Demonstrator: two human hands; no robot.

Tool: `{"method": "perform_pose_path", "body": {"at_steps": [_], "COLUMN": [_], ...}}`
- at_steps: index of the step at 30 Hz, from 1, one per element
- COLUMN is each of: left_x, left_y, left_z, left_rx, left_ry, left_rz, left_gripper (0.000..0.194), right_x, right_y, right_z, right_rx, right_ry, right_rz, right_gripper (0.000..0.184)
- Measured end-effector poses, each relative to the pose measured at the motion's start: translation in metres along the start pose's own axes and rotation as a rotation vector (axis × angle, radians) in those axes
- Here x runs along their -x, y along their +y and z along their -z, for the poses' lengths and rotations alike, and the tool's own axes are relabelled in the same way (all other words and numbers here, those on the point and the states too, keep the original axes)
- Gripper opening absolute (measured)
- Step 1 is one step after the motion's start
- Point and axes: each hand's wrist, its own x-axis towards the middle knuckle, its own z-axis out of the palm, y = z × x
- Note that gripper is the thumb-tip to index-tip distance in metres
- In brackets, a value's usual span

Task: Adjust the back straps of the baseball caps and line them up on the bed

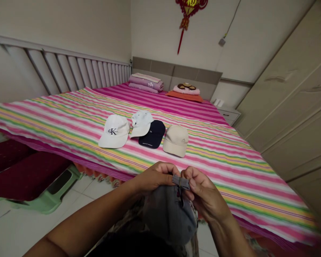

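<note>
A grey baseball cap hangs from both hands in front of my body, its rear strap at the top. My left hand pinches one end of that strap. On the other side of a small metal buckle, my right hand grips the strap's other end between thumb and fingers. Beyond the hands, a white cap with black letters, a pale blue-white cap, a navy cap and a beige cap lie on the bed. The pale cap partly overlaps the navy one.
The bed has a striped cover. Folded bedding and a pink pillow rest near the headboard. Green stools with dark red tops stand at the left. A nightstand and wardrobe flank the right.
</note>
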Motion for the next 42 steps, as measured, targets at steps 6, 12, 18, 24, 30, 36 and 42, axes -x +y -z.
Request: {"method": "perform_pose_path", "body": {"at_steps": [6,12,18,24,30,36,42], "left_x": [-0.003,-0.002,0.001,-0.003,-0.002,0.001,0.008], "left_y": [-0.004,-0.002,0.000,-0.004,-0.006,-0.007,-0.001], "left_z": [0.001,-0.002,-0.005,-0.001,0.008,0.024,0.046], "left_rx": [-0.055,-0.110,0.040,0.066,0.150,0.240,0.243], "left_ry": [0.042,-0.004,-0.084,0.015,0.024,0.037,0.162], "left_rz": [0.046,0.062,0.031,0.007,0.007,-0.065,-0.285], "left_gripper": [0.025,0.027,0.028,0.027,0.028,0.028,0.027], "right_x": [-0.003,0.006,0.004,-0.002,0.002,-0.004,-0.015], "right_y": [0.002,-0.007,0.008,0.011,0.025,0.027,0.022], "right_z": [0.005,0.007,0.008,0.012,0.014,0.008,0.002], "right_rx": [0.276,0.540,-0.282,0.169,-0.061,-0.361,-0.399], "right_ry": [0.083,0.058,-0.026,0.103,0.078,0.102,0.275], "right_rz": [0.026,-0.035,0.100,0.066,-0.050,-0.010,0.065], "right_gripper": [0.030,0.028,0.035,0.028,0.028,0.018,0.029]}}
